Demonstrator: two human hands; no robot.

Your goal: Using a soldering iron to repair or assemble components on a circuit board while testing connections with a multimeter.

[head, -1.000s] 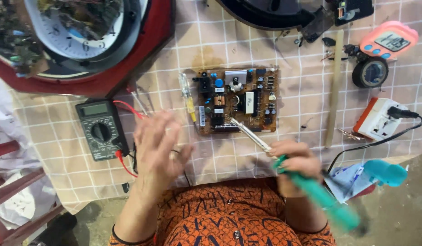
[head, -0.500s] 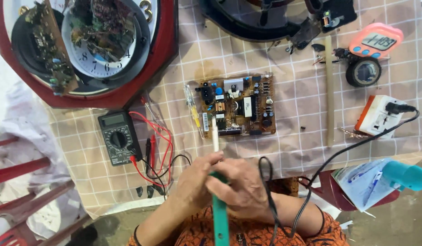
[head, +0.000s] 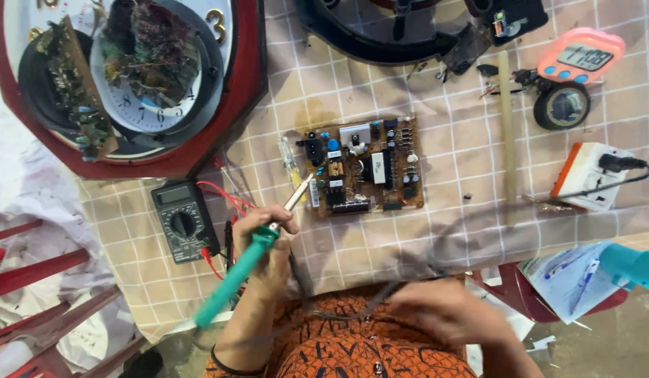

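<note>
The left hand is grasping the iron, tip nearing the board at two o'clock; right hand's blurred fingers unreadable; steady approach seems wise.

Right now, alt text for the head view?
A person's left hand holds a green-handled soldering iron, tip beside a brown circuit board on a checked cloth. The blurred right hand is near the cord; a multimeter lies left.
</note>
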